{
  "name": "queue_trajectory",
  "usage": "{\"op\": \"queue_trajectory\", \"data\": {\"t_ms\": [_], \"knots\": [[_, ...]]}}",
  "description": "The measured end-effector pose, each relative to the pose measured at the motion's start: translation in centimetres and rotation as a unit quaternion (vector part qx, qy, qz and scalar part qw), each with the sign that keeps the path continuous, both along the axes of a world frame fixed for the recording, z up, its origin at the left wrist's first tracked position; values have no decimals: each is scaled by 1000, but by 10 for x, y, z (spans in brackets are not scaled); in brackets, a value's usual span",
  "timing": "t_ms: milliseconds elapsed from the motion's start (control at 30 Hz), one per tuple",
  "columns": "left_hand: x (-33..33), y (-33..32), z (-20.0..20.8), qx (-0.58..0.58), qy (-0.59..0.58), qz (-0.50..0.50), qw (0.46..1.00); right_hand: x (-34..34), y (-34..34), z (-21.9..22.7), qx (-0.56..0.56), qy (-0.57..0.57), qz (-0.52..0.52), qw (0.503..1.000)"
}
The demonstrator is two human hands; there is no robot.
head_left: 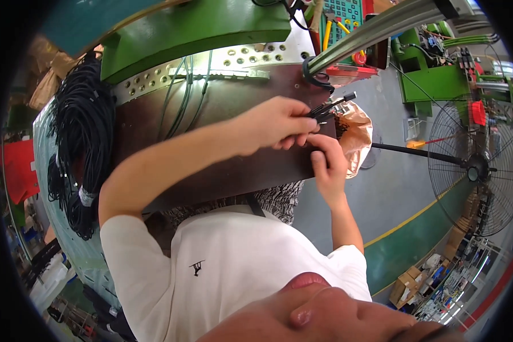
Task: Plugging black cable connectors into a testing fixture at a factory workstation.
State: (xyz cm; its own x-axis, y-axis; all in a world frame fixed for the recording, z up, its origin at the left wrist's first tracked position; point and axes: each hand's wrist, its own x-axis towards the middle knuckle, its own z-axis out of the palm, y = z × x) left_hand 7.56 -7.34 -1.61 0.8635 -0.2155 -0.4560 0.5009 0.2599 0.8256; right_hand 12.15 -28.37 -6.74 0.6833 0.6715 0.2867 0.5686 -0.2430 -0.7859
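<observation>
My left hand (276,124) is closed around a small bunch of black cables (323,112) with dark and metal connector ends, above the right end of the dark brown work table (233,162). The connector ends stick out to the right past my thumb and fingers. Just beside it, my right hand (330,165) has loosely bent fingers, its thumb apart from the index finger. Its fingertips come close to the left fingers; whether they touch is unclear. Nothing shows in its grasp. A brown bag (356,139) with dark contents hangs at the table's right edge, behind the hands.
Several thin cables (185,94) run over a metal strip (233,74) at the table's back, below a green machine body (199,43). A large black cable bundle (82,125) lies at left. A metal post (376,37) rises at back right; a floor fan (474,166) stands right.
</observation>
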Motion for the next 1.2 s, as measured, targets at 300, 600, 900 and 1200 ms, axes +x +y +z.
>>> {"op": "queue_trajectory", "data": {"t_ms": [300,600,900,1200], "knots": [[-96,-32,1,-72,-14,346,935,5,100,47,66,424,213,878],[-141,-30,-29,-110,-10,425,899,36,189,-6,-45,-323,208,922],[-145,-19,-34,-141,-23,425,894,-18,131,18,25,-343,191,919],[-189,1,-12,-172,-106,394,897,-47,149,11,-2,-71,242,968]]}}
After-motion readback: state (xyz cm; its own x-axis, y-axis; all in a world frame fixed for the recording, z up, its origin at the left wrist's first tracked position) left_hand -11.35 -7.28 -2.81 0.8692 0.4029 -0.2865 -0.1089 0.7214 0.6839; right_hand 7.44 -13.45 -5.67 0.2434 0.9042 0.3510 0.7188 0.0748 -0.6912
